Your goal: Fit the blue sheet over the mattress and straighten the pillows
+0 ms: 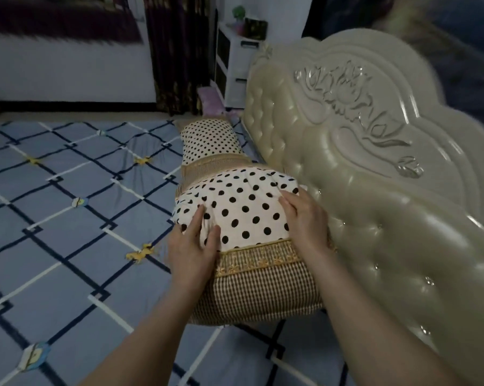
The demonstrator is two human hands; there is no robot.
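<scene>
The blue sheet (68, 218) with a dark and white diamond grid lies spread over the mattress, with a few creases near the pillows. A near pillow (246, 218), white with black dots and a brown checked end, lies along the headboard. My left hand (192, 246) rests flat on its left side, fingers apart. On the pillow's right side, against the headboard, my right hand (305, 215) lies flat with its fingers together. A second dotted pillow (210, 143) lies beyond, end to end with the near one.
The cream tufted headboard (374, 168) runs along the right. A white drawer unit (235, 59) stands beyond the bed's far corner, next to a dark curtain (176, 54). A pale purple cloth (211, 103) lies by the far corner.
</scene>
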